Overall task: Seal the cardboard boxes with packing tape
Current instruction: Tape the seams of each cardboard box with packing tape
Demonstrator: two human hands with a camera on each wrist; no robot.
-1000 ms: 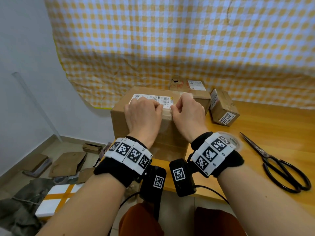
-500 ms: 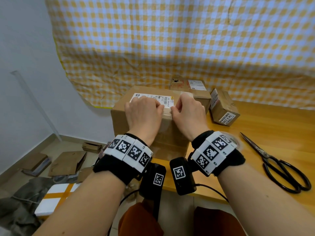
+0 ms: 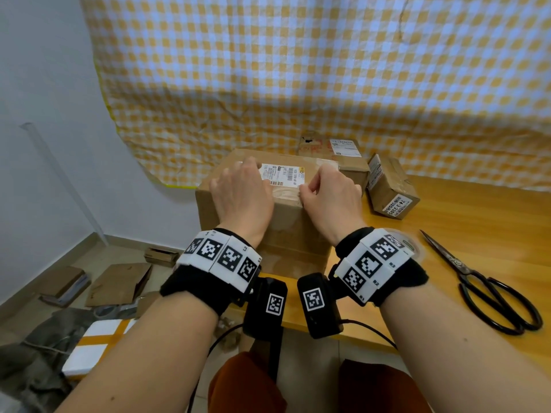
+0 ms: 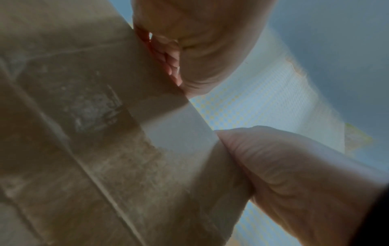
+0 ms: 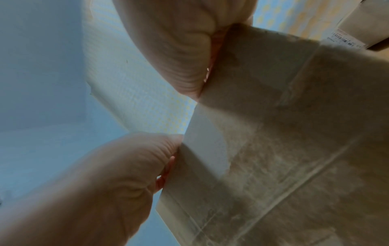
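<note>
Box [image 3: 286,222], the big one with the white label [image 3: 283,174], sits at the near left corner of our worktop [image 3: 465,234], and both our hands lie on its top along the near edge. Our left hand [image 3: 241,195] rests flat with fingers spread over the label's left end, a wide grip holding nothing, while our right hand [image 3: 331,198] has fingers curled down onto the clear tape [image 3: 284,194] by the label. Two smaller boxes [image 3: 390,192] stand behind, scissors [image 3: 489,287] to our right.
</note>
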